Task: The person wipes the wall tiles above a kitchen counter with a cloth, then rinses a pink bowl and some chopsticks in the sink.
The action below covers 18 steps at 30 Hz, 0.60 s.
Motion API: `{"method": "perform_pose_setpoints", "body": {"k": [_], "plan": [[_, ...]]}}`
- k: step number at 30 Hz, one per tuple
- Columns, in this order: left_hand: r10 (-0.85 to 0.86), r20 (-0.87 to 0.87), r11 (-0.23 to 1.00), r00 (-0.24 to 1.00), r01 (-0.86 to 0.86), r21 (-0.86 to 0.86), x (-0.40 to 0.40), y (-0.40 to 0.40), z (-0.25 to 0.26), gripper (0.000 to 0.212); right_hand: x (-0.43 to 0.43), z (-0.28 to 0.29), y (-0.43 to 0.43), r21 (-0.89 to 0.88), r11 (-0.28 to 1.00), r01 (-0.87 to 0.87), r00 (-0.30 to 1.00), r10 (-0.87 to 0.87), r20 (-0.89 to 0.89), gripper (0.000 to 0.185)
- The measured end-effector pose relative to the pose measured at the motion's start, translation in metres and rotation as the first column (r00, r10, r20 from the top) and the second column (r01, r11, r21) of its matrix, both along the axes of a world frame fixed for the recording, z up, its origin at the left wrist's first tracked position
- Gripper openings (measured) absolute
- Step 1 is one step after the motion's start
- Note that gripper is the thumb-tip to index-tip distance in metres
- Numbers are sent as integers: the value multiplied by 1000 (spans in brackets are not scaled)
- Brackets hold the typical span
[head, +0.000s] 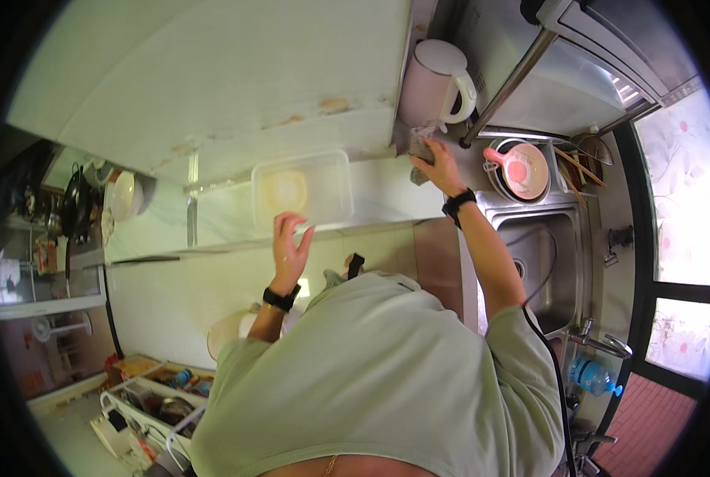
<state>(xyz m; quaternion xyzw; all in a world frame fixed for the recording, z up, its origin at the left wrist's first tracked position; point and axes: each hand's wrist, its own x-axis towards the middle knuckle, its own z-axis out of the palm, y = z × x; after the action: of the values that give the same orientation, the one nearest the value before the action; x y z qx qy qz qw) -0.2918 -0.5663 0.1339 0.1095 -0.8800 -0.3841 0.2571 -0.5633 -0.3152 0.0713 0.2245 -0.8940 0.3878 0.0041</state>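
My left hand [290, 250] is raised near the front edge of the worktop, its fingers apart and holding nothing. Just beyond it on the white worktop [390, 191] lies a shallow translucent plastic container [325, 191]. A pale yellow round shape [284, 189] shows in the container; I cannot tell what it is. My right hand [441, 170] reaches to the back right of the worktop, thumb and fingers around a crumpled grey thing [419, 176], perhaps a cloth or a bag. The fingers hide part of it. Close behind stands a pink electric kettle [426, 89] with a white lid and handle.
Right of my right arm is a steel sink [545, 256] with a tap [599, 343]. Stacked bowls with a pink-handled dipper [524, 171] stand beyond it. A metal rack post [510, 83] rises by the kettle. At left are a white bowl [125, 197] and a storage cart [152, 399].
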Motion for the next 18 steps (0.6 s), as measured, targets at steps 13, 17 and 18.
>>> {"method": "perform_pose_setpoints", "body": {"k": [13,17,18], "plan": [[-149,41,988,988,147,51,-9,-38,0,9,13,-63,-20,541,821,183,980,-195,-36,35],[-171,53,985,984,172,-16,-9,-38,11,8,48,-53,38,599,716,357,900,-436,-15,33],[-158,54,987,986,157,22,-14,-35,15,8,49,-41,42,622,684,382,872,-490,4,31]]}}
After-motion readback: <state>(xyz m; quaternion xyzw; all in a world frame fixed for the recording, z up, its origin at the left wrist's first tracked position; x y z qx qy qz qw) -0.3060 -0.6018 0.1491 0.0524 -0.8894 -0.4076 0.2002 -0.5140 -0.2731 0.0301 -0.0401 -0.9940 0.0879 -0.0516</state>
